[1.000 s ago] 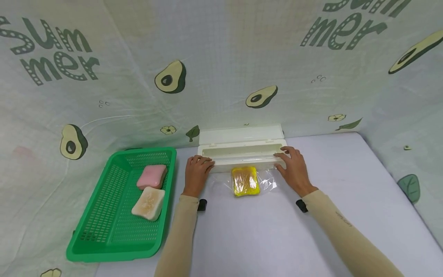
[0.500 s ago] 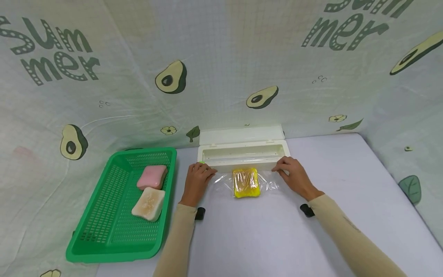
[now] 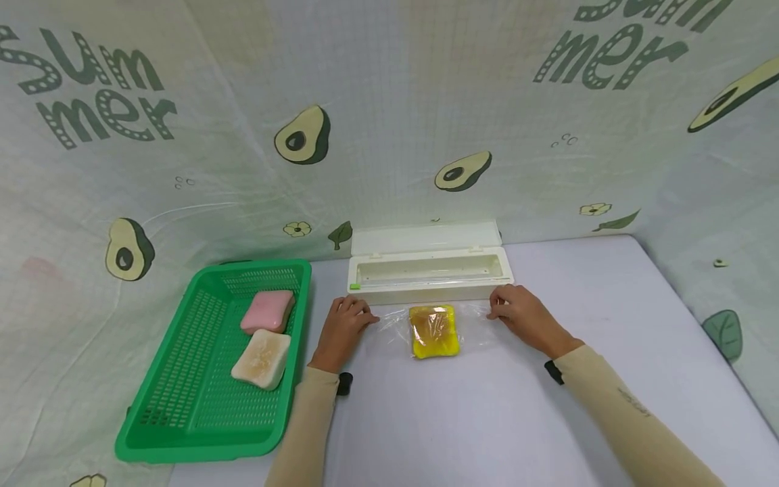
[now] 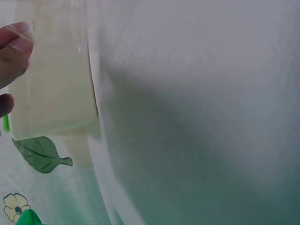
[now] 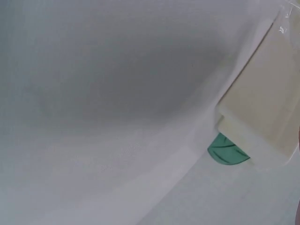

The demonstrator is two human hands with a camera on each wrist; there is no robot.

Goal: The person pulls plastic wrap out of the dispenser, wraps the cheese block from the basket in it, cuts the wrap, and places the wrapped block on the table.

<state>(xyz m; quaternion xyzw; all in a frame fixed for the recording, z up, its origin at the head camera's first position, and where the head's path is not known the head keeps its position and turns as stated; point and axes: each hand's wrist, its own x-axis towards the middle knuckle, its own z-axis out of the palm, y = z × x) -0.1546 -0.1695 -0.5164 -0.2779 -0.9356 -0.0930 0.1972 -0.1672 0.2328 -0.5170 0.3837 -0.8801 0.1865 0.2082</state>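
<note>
Hands pinching opposite ends of film [image 3: 389,323] just before dispenser [image 3: 429,270]: left hand [image 3: 343,326] left, right hand [image 3: 520,316] right, yellow sponge [image 3: 433,331] midway, film's length crosswise.

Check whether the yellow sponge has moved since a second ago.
Yes. The yellow sponge has slid toward the person, away from the white dispenser box, under film pinched by both hands.
</note>
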